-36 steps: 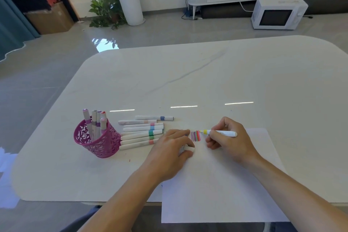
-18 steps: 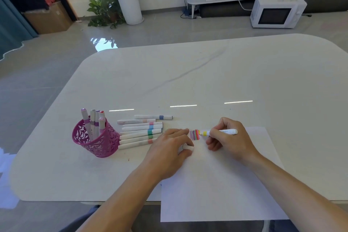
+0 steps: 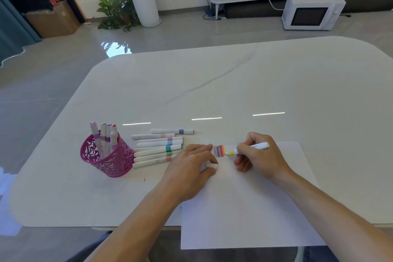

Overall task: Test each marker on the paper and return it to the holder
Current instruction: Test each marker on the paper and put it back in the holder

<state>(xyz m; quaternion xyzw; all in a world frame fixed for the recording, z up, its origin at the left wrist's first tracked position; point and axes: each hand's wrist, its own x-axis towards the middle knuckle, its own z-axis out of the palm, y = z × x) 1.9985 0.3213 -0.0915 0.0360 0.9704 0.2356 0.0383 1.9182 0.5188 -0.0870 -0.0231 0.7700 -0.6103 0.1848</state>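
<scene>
White marble-look table (image 3: 234, 83), paper (image 3: 244, 208) overhanging its near edge, right hand (image 3: 261, 159) gripping yellow marker (image 3: 258, 146), left hand (image 3: 189, 168) pinching white cap (image 3: 212, 165), microwave (image 3: 312, 11) and potted plant (image 3: 144, 4) on grey floor (image 3: 53, 91)

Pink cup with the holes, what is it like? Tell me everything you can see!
The pink holder is a round cup, plastic by its look, with swirly cut-out holes all over its wall. It stands upright on the white table, just left of a row of loose markers lying flat. Several capped markers stand inside, leaning, tops poking out above the rim.
</scene>
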